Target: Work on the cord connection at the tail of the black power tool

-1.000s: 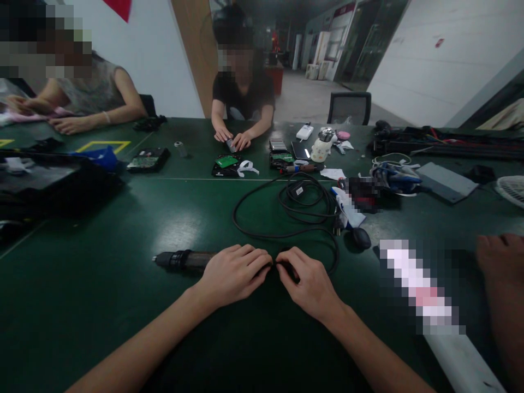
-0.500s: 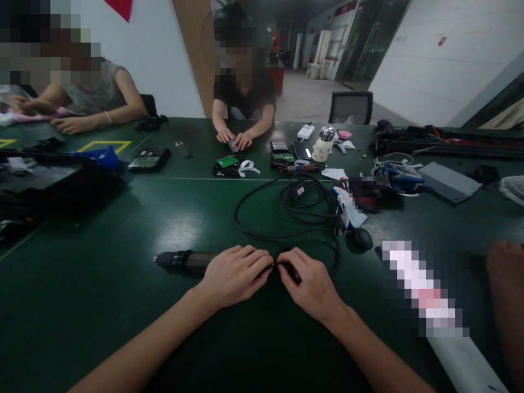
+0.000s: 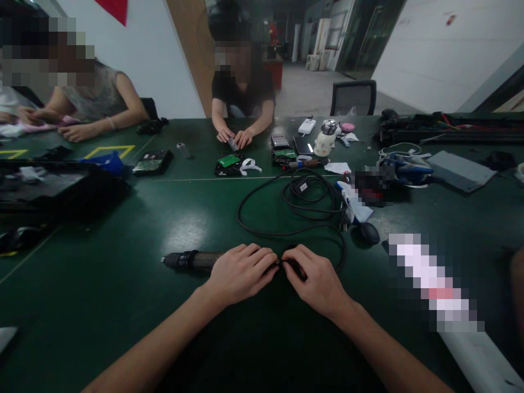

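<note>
A dark cylindrical electric screwdriver (image 3: 190,259) lies on the green table (image 3: 123,305), its tip pointing left. My left hand (image 3: 241,273) is closed over its rear end. Right beside it, my right hand (image 3: 317,278) pinches the black cable (image 3: 286,232) where it meets the tool. The fingertips of both hands almost touch. The cable runs up from my right hand and loops into a coil at mid-table.
Two people sit across the table, hands busy with small parts. Circuit boards (image 3: 228,161), a dark tray (image 3: 53,188), a black mouse (image 3: 368,232), white gadgets (image 3: 325,142) and tangled wires (image 3: 403,166) lie around. A white tube (image 3: 470,349) crosses the right foreground.
My hands stay clasped on the tool and cable. The view shifted a little. A person's hand at the right edge has drawn back almost out of sight.
</note>
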### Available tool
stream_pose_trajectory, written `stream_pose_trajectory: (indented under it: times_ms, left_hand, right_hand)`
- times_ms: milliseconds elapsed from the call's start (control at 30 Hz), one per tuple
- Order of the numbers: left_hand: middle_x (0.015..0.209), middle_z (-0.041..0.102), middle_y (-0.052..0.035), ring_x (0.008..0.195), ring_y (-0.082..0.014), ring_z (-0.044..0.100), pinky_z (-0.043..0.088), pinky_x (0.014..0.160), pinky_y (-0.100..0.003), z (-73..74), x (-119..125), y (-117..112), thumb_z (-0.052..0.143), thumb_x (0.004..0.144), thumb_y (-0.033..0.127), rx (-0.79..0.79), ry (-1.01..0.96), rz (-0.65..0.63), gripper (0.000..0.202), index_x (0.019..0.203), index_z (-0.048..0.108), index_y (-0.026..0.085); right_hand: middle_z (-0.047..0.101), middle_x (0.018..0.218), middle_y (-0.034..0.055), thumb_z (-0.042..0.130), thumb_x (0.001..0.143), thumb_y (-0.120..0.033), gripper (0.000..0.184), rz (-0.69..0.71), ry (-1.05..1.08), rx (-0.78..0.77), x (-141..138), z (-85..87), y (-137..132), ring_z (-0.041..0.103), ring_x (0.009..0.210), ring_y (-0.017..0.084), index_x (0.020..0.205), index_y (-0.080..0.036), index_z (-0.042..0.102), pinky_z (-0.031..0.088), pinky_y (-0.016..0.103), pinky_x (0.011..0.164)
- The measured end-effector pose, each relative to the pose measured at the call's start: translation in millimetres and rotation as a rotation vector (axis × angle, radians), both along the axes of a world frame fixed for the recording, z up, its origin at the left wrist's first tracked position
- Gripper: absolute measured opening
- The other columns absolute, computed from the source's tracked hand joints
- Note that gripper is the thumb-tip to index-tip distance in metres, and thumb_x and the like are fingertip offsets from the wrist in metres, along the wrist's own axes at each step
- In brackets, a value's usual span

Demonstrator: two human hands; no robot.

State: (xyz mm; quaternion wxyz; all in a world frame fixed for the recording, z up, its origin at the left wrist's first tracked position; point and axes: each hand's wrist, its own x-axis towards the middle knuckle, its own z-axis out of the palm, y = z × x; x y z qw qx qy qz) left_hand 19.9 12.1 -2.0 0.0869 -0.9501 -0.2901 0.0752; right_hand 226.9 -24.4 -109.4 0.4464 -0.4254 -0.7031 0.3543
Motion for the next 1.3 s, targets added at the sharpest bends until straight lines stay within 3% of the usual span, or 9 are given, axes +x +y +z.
stream_pose_trajectory:
  times_ms: [267, 400, 600, 767, 933, 1133, 1300]
  left_hand:
    - [0.115, 0.072, -0.0029, 0.096, -0.0211, 0.068, 0.052, 0.079, -0.037, 0.9, 1.0, 0.7, 0.053, 0.106, 0.037, -0.039, 0.014, 0.017, 0.024, 0.122, 0.063, 0.022]
    - [0.120, 0.071, -0.0035, 0.100, -0.0216, 0.068, 0.052, 0.081, -0.037, 1.1, 0.7, 0.7, 0.053, 0.104, 0.031, -0.049, 0.011, -0.007, 0.026, 0.127, 0.062, 0.023]
    - [0.116, 0.072, -0.0032, 0.095, -0.0207, 0.068, 0.052, 0.080, -0.037, -3.9, 0.5, 0.3, 0.054, 0.106, 0.033, -0.003, -0.013, 0.049, 0.019, 0.115, 0.064, 0.020]
    - [0.120, 0.071, -0.0020, 0.100, -0.0215, 0.067, 0.051, 0.082, -0.036, -3.3, -1.0, 1.7, 0.054, 0.105, 0.033, -0.058, -0.022, 0.003, 0.026, 0.128, 0.061, 0.023]
    - [0.114, 0.072, -0.0017, 0.096, -0.0200, 0.068, 0.050, 0.080, -0.035, -5.0, -2.1, 2.1, 0.054, 0.107, 0.034, -0.003, -0.039, 0.030, 0.019, 0.116, 0.064, 0.021]
    - [0.119, 0.072, -0.0025, 0.100, -0.0215, 0.068, 0.050, 0.081, -0.037, -5.0, -3.4, 0.7, 0.053, 0.106, 0.034, -0.036, -0.043, -0.011, 0.025, 0.127, 0.062, 0.022]
    - [0.113, 0.073, -0.0029, 0.097, -0.0207, 0.068, 0.050, 0.081, -0.036, -4.9, -2.3, -1.5, 0.052, 0.108, 0.034, 0.025, -0.043, 0.017, 0.022, 0.118, 0.064, 0.020]
  right_hand:
    - [0.065, 0.103, 0.0048, 0.055, 0.103, -0.021, 0.012, 0.023, 0.004, -0.032, 0.6, 1.0, 0.7, 0.065, 0.085, 0.018, 0.112, -0.024, 0.063, 0.052, 0.029, 0.071]
    - [0.065, 0.103, 0.0049, 0.054, 0.104, -0.021, 0.013, 0.033, 0.006, -0.041, 0.9, -0.8, 2.0, 0.064, 0.086, 0.019, 0.113, -0.024, 0.062, 0.052, 0.030, 0.072]
    - [0.065, 0.105, 0.0049, 0.053, 0.104, -0.020, 0.014, 0.038, 0.013, -0.049, 1.8, -2.1, 2.6, 0.064, 0.087, 0.018, 0.115, -0.023, 0.062, 0.052, 0.030, 0.074]
    - [0.065, 0.104, 0.0050, 0.055, 0.104, -0.021, 0.012, 0.035, 0.023, -0.042, 0.9, -3.8, 2.7, 0.064, 0.082, 0.017, 0.113, -0.023, 0.063, 0.051, 0.028, 0.069]
    - [0.065, 0.102, 0.0048, 0.054, 0.104, -0.020, 0.013, 0.029, 0.025, -0.032, 0.4, -3.7, 2.1, 0.063, 0.080, 0.016, 0.113, -0.023, 0.063, 0.050, 0.027, 0.066]
    - [0.065, 0.103, 0.0045, 0.056, 0.103, -0.020, 0.013, 0.019, 0.013, -0.029, -0.2, -2.4, 1.5, 0.064, 0.082, 0.017, 0.113, -0.023, 0.064, 0.050, 0.028, 0.069]
    - [0.066, 0.104, 0.0042, 0.056, 0.103, -0.020, 0.012, 0.020, 0.001, -0.025, -0.4, -2.1, 1.3, 0.065, 0.083, 0.017, 0.112, -0.023, 0.064, 0.050, 0.028, 0.069]
